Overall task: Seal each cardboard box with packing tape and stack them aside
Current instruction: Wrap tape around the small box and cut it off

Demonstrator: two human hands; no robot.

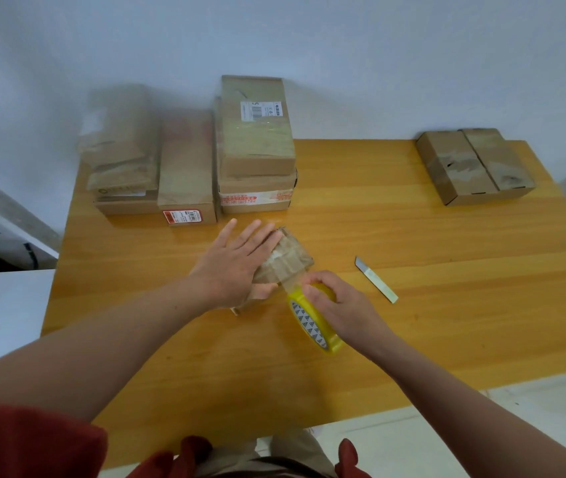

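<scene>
1. The small brown cardboard box (288,258) lies near the middle of the orange wooden table (412,339), its top patched with glossy tape.
2. My left hand (236,263) lies flat on the box's 9 o'clock side. The fingers (257,232) are straight and spread, pressing down rather than gripping.
3. I judge the box light and likely to skate under a pull, its card stiff at the edges but soft in the middle, and its taped skin slick. The best hold is a flat press from above over an edge, or a clasp on two opposite side walls, not a pinch on the flaps.
4. A clear strip of tape (288,279) runs from the box's 5 o'clock corner to the yellow roll of packing tape (312,322).
5. My right hand (340,305) holds that roll at 5 o'clock of the box, fingers curled round its rim.
6. A slim white cutter blade (376,279) lies on the table at 3 o'clock of the box, apart from both hands; I would need it to sever the strip.
7. At 11 to 12 o'clock, by the wall, stands a cluster of larger brown cardboard boxes (257,139), some stacked.
8. At 2 o'clock a pair of brown boxes (475,167) sits side by side, touching.
</scene>
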